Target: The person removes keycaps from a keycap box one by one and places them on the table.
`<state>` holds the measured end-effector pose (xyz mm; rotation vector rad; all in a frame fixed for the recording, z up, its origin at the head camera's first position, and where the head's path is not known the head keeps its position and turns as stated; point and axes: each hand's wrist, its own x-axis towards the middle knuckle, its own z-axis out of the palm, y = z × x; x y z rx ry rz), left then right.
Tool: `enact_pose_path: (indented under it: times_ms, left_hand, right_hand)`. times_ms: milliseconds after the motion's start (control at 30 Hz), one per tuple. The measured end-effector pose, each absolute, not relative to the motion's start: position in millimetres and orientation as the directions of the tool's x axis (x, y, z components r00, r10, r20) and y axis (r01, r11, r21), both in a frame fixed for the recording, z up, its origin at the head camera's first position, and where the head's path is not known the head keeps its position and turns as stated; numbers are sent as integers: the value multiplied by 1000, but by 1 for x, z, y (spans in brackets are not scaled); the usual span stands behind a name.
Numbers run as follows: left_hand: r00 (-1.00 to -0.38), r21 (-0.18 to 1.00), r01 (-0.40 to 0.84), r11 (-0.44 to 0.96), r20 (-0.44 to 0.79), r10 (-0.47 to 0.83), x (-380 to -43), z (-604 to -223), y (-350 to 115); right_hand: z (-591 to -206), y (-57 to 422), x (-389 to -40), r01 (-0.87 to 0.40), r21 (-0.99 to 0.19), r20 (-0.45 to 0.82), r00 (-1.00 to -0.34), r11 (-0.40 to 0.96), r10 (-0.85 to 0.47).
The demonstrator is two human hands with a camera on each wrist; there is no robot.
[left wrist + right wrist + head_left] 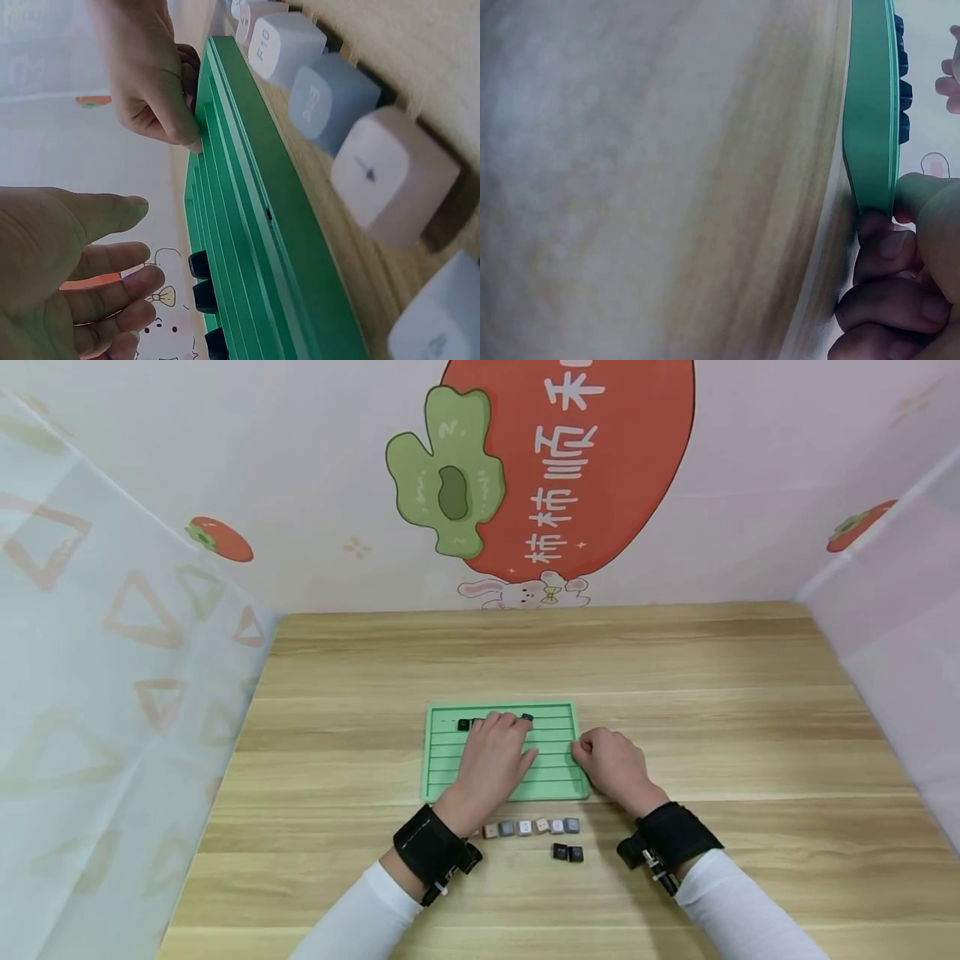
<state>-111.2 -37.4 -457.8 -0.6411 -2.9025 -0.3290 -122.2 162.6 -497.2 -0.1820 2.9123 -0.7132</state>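
Note:
A shallow green tray (557,773) with raised ridges lies on the table. Several black keycaps (204,296) stand along one of its far ridges, partly covered by my left hand in the head view. That left hand (491,756) hovers over the tray, fingers spread and relaxed with nothing between them, as the left wrist view shows. My right hand (611,764) pinches the tray's right edge, thumb (919,196) on top and curled fingers against the side and underneath. In front of the tray runs a row of white, grey-blue and pinkish keycaps (525,827).
Two black keycaps (567,852) sit side by side nearer to me than the row. The left wrist partly hides the row's left end. Printed cloth walls (322,527) enclose the wooden table (712,693) at the back and sides.

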Motion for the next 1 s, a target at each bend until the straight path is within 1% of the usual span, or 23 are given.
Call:
enact_pose_path:
  times_ms: [400, 867, 1000]
  left_hand:
    - [-902, 161, 419, 893, 187, 389, -126, -463, -37]
    - [-914, 122, 402, 907, 112, 390, -139, -467, -33]
    - [-909, 117, 413, 903, 107, 402, -141, -467, -32]
  right_hand:
    - [-497, 162, -122, -78, -460, -105, -984, 885, -141]
    - [-496, 163, -122, -84, -456, -102, -984, 886, -146]
    - [-496, 163, -122, -88, -454, -96, -984, 887, -147]
